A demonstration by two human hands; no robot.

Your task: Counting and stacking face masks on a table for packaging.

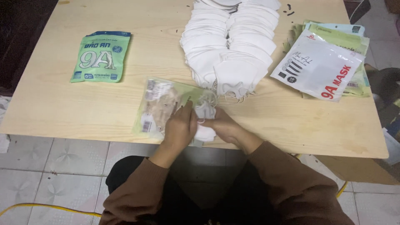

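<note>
Two bare hands, left hand [180, 129], right hand [225, 127], no rings or gloves visible, long brown knit sleeves [291, 183] with ribbed cuffs at the wrists, dark trousers [125, 175] below

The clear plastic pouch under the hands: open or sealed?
Open: the clear plastic pouch gapes at its right end, where both hands push white masks in.

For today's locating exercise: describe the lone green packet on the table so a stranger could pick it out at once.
Start at the pale wooden table and look to its far left part, away from the white mask pile in the middle. There a green packet lies flat by itself. Unlike the fanned stack of packets at the right, it has no neighbours and a dark blue top edge.
</note>
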